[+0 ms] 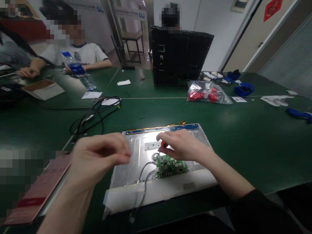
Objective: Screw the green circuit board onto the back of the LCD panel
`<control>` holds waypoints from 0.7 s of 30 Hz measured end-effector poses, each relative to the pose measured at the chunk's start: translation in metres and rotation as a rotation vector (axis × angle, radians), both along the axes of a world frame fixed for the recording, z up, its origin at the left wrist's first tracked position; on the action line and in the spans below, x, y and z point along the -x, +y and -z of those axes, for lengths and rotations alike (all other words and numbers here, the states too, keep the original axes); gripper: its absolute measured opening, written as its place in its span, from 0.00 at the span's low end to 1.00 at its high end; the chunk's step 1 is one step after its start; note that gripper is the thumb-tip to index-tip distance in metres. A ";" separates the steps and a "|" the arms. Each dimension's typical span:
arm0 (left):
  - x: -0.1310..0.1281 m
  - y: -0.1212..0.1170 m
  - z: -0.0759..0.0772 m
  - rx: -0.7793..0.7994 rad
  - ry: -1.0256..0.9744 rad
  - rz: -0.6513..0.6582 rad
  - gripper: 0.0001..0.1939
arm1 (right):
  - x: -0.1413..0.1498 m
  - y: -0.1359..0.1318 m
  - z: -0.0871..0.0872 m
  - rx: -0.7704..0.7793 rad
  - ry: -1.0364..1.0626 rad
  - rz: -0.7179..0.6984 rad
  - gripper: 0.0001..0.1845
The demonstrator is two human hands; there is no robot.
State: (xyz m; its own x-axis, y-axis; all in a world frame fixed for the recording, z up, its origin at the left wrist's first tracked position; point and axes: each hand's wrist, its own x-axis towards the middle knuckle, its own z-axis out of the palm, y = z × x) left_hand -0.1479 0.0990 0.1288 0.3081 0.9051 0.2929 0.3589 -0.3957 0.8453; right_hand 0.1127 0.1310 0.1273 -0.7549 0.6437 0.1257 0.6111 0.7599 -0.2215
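Observation:
The metal back of a display panel (129,169) lies flat on the green table. A green circuit board (172,166) sits on it, with grey cables (145,185) running off its left side. My right hand (181,144) is closed around a small red-handled screwdriver (164,144), its tip pointing down near the board's upper left corner. Beside that corner is a small round silver piece (154,157). My left hand (102,152) hovers over the panel's left edge, thumb and fingers pinched together. Whatever is between those fingertips, if anything, cannot be made out.
Coiled black cables (97,112) lie to the back left, near a tilted water bottle (79,71). A pink folder (39,191) is at the left. A black monitor (180,57) stands across the table by a bag of red items (207,92). People sit opposite.

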 end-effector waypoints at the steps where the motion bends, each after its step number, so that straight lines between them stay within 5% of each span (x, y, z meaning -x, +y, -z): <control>1: -0.007 0.007 0.006 0.031 0.017 0.034 0.17 | 0.000 0.000 0.000 -0.002 -0.002 0.001 0.09; 5: -0.036 0.034 0.051 0.214 0.175 0.217 0.13 | 0.000 0.000 0.001 -0.014 -0.021 -0.003 0.09; 10: -0.043 0.036 0.098 0.221 0.262 0.300 0.08 | -0.003 -0.003 -0.001 -0.005 0.027 -0.063 0.08; 16: -0.040 0.025 0.106 0.161 0.250 0.259 0.05 | 0.000 -0.003 0.002 0.034 0.066 -0.077 0.13; 21: -0.042 0.023 0.109 0.082 0.262 0.244 0.05 | 0.002 -0.001 0.012 -0.072 0.082 -0.072 0.07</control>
